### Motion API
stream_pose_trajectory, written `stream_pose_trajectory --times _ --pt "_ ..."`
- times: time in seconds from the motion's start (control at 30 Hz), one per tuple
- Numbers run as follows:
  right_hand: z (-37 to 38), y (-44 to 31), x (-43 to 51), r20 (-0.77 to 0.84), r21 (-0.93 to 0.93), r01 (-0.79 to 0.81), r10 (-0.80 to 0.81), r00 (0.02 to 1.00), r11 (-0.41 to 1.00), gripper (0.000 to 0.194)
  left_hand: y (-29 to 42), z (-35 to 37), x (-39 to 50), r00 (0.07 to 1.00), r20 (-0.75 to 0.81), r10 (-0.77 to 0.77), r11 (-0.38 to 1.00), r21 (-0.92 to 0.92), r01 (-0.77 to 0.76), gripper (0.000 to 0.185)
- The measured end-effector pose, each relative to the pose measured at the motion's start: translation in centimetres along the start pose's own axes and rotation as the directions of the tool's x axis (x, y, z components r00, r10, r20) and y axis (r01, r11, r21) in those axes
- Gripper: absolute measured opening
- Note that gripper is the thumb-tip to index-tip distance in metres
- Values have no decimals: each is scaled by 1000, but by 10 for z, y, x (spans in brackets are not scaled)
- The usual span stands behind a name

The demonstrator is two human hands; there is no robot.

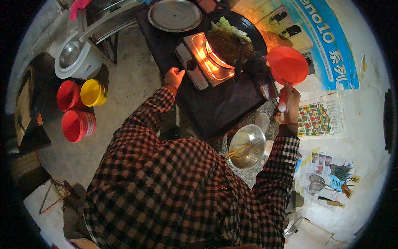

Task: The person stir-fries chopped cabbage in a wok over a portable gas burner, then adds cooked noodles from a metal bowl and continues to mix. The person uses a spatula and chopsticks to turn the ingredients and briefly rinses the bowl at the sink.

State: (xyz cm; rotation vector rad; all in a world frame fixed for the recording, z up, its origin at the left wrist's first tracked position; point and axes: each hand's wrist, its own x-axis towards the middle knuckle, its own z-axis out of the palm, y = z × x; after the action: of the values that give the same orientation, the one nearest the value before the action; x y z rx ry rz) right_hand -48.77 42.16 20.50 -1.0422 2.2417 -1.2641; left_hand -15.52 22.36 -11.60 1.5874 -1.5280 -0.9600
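My right hand (pixel 290 102) grips the handle of a red plastic water dipper (pixel 287 66), whose bowl hangs beside the right rim of a black wok (pixel 255 28). Brown noodle-like strands (pixel 228 45) and pale chopped cabbage (pixel 230 26) lie in the wok. A dark, long-handled utensil (pixel 238 63) leans over its near edge. Under the wok, a gas stove (pixel 199 45) glows orange. My left hand (pixel 174 77) is at the left edge of the dark table (pixel 217 105), near the stove's control panel, fingers curled and nothing visible in them.
A round metal lid (pixel 174 15) lies at the table's far end. Near my right forearm, a perforated metal colander (pixel 248 137) holds chopsticks (pixel 239 151). Red buckets (pixel 77 126), a yellow bucket (pixel 93 92) and a white tub (pixel 79 71) stand left. Posters (pixel 335 56) cover the right wall.
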Motion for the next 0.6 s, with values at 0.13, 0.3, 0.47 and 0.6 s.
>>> stream_pose_trajectory --times 0.13,0.3,0.47,0.6 --pt "5 -7 -5 -13 116 -43 45 999 992 34 -28 -22 -11 998 59 -30 997 -62 34 41" --pt "9 -10 -8 -14 88 -68 69 998 994 32 -48 -47 -25 982 118 -146 980 -117 160 26" --pt "13 -12 -14 26 71 -11 9 1000 997 34 -54 -60 -29 979 147 -137 984 -89 151 26" --pt "16 -18 -19 36 34 -16 14 999 999 37 -54 -59 -30 983 146 -108 989 -85 121 25"
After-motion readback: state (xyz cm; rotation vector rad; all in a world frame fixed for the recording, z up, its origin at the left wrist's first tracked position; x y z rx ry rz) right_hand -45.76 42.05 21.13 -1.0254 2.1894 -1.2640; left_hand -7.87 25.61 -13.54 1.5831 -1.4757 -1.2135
